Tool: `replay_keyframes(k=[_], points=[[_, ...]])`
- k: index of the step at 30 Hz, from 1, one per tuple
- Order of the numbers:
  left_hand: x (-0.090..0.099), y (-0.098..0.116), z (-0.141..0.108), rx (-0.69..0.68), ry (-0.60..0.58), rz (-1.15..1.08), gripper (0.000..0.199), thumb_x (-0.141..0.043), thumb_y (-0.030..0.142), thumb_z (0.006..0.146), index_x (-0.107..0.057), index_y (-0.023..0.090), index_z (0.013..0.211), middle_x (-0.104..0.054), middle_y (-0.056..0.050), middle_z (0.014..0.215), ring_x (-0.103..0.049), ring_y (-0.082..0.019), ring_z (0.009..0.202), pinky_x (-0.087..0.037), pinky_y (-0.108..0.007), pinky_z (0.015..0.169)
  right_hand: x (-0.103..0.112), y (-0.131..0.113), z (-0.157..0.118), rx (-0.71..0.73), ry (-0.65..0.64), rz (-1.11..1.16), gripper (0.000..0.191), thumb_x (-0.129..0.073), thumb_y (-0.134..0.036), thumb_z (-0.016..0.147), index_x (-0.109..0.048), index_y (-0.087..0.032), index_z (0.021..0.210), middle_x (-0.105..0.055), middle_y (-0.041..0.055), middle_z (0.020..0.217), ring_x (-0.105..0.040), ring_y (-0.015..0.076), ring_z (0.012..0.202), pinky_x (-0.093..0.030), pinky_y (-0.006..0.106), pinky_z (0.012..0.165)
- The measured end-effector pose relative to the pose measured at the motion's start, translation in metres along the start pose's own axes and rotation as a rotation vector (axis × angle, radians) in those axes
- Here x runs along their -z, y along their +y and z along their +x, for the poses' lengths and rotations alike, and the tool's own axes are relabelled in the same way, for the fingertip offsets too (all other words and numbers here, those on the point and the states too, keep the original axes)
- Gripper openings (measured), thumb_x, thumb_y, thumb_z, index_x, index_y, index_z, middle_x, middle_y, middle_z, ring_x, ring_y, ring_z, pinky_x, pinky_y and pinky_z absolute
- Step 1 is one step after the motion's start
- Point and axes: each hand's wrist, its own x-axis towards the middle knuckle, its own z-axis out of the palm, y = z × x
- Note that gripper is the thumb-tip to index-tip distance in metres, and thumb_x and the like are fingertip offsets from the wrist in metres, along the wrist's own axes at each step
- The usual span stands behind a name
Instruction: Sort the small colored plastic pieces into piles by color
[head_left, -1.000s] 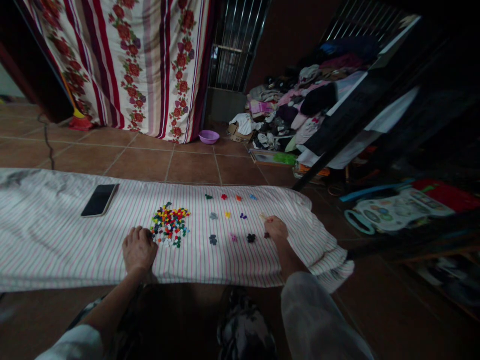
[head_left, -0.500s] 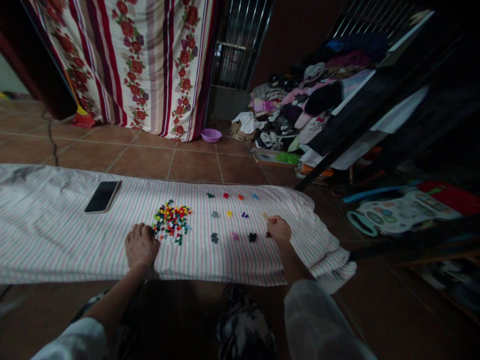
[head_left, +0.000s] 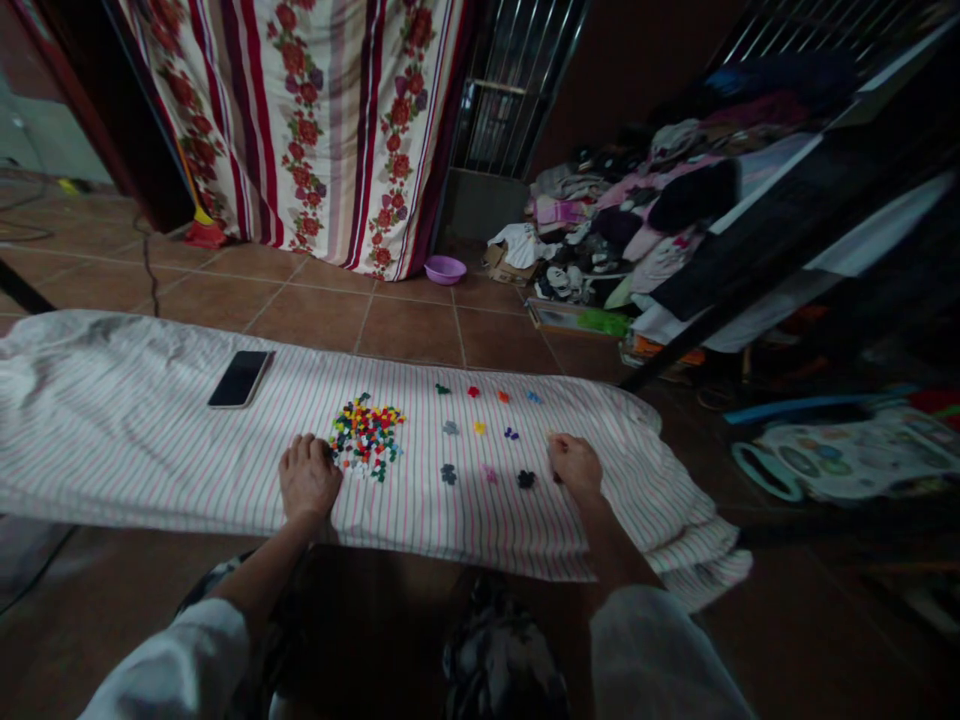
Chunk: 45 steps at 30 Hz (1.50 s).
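Observation:
My left hand [head_left: 309, 476] rests on the striped cloth [head_left: 420, 530], fingers bent, at the left edge of a mixed heap of small coloured pieces [head_left: 369, 435]. To the right of the heap lie small single-colour groups in rows, among them green [head_left: 442, 389], red [head_left: 473, 392], yellow [head_left: 479, 428], purple [head_left: 511, 433], pink [head_left: 490, 474] and black [head_left: 526, 480]. My right hand [head_left: 576, 465] is at the right end of these rows, its fingers pinched together low over the cloth. Whatever lies between those fingertips is too small to make out.
A phone [head_left: 241, 379] lies on the cloth left of the heap. Beyond, on the tiled floor, are a purple basin [head_left: 445, 269], a floral curtain [head_left: 341, 130] and a pile of clothes [head_left: 622, 205]. A dark slanted bar [head_left: 667, 355] stands behind the cloth's right end.
The whole view has shifted, so the scene sits further right. My right hand now covers more of the brown pieces beside it. My left hand stays beside the heap.

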Motion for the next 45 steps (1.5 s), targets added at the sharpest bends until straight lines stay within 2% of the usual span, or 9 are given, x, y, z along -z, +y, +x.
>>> replay_keyframes(k=[5, 15, 24, 30, 36, 45], points=[[0.001, 0.001, 0.000, 0.011, 0.010, -0.015, 0.029, -0.047, 0.016, 0.077, -0.062, 0.015, 0.102, -0.060, -0.015, 0.124, -0.046, -0.029, 0.128, -0.033, -0.045, 0.105, -0.002, -0.036, -0.008, 0.131, 0.021, 0.124, 0.028, -0.048, -0.020, 0.085, -0.073, -0.020, 0.096, -0.068, 0.0080, 0.098, -0.060, 0.0185, 0.091, -0.043, 0.026, 0.084], [0.000, 0.000, 0.000, 0.010, 0.008, -0.007, 0.027, -0.044, 0.017, 0.082, -0.061, 0.013, 0.101, -0.059, -0.017, 0.127, -0.045, -0.031, 0.129, -0.033, -0.045, 0.106, -0.013, -0.132, -0.034, 0.427, -0.034, 0.366, 0.027, -0.048, -0.018, 0.085, -0.073, -0.020, 0.094, -0.069, 0.0055, 0.092, -0.061, 0.0168, 0.087, -0.045, 0.027, 0.085], [-0.001, -0.001, 0.000, 0.003, 0.012, -0.009, 0.027, -0.042, 0.017, 0.083, -0.061, 0.011, 0.103, -0.060, -0.016, 0.126, -0.046, -0.032, 0.130, -0.033, -0.045, 0.108, -0.037, -0.206, -0.064, 0.619, -0.201, 0.378, 0.027, -0.049, -0.016, 0.089, -0.073, -0.022, 0.101, -0.070, 0.0048, 0.096, -0.061, 0.0168, 0.093, -0.045, 0.027, 0.086], [-0.004, -0.002, 0.000, 0.000, 0.021, 0.002, 0.026, -0.046, 0.016, 0.082, -0.061, 0.011, 0.103, -0.060, -0.016, 0.127, -0.046, -0.032, 0.129, -0.035, -0.045, 0.107, -0.048, -0.235, -0.071, 0.642, -0.256, 0.351, 0.032, -0.049, -0.014, 0.089, -0.071, -0.022, 0.110, -0.067, 0.0062, 0.107, -0.058, 0.0173, 0.102, -0.042, 0.026, 0.093], [-0.003, -0.001, 0.000, -0.003, 0.033, -0.007, 0.026, -0.047, 0.015, 0.082, -0.061, 0.010, 0.103, -0.060, -0.018, 0.126, -0.046, -0.032, 0.129, -0.035, -0.046, 0.107, -0.051, -0.249, -0.076, 0.626, -0.253, 0.314, 0.036, -0.047, -0.014, 0.090, -0.070, -0.026, 0.115, -0.062, 0.0065, 0.117, -0.055, 0.0184, 0.108, -0.041, 0.026, 0.095], [-0.005, -0.002, 0.000, -0.017, 0.059, 0.013, 0.025, -0.045, 0.016, 0.083, -0.061, 0.011, 0.101, -0.061, -0.016, 0.125, -0.048, -0.031, 0.127, -0.036, -0.045, 0.105, -0.047, -0.268, -0.085, 0.636, -0.294, 0.276, 0.029, -0.048, -0.023, 0.093, -0.074, -0.026, 0.103, -0.063, 0.0059, 0.106, -0.050, 0.0188, 0.107, -0.039, 0.026, 0.093]])
